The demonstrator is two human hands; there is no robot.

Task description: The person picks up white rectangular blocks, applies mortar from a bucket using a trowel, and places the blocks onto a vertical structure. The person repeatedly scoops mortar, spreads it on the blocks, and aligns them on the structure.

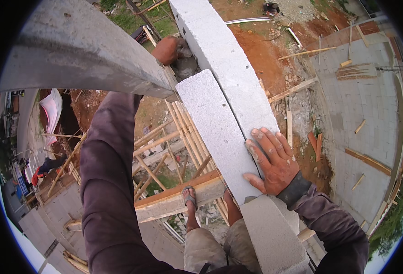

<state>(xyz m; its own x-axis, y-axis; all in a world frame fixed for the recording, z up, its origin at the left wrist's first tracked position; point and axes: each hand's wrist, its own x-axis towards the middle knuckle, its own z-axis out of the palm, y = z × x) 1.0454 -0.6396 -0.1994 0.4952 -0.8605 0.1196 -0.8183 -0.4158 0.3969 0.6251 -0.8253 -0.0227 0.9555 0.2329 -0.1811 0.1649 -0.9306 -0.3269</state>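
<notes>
My right hand [275, 162] lies flat with its fingers stretched out, across the seam between two pale lightweight concrete blocks. Under its thumb is the nearer concrete block [213, 130], which sits alongside a longer row of white blocks [242, 75]. Another grey block [274, 230] butts against the near end, close to my right wrist. Beyond the concrete column, my left hand [165, 51] is closed at the far end of the nearer block, beside a patch of grey mortar [185, 66]. What its fingers hold is hidden.
A thick concrete column [82, 57] crosses the upper left, over my left forearm. Far below are bamboo scaffold poles [187, 130], and my feet stand on a wooden-edged beam [165, 201]. Grey roofing or slab [361, 118] spreads at right. A person [46, 169] is low at left.
</notes>
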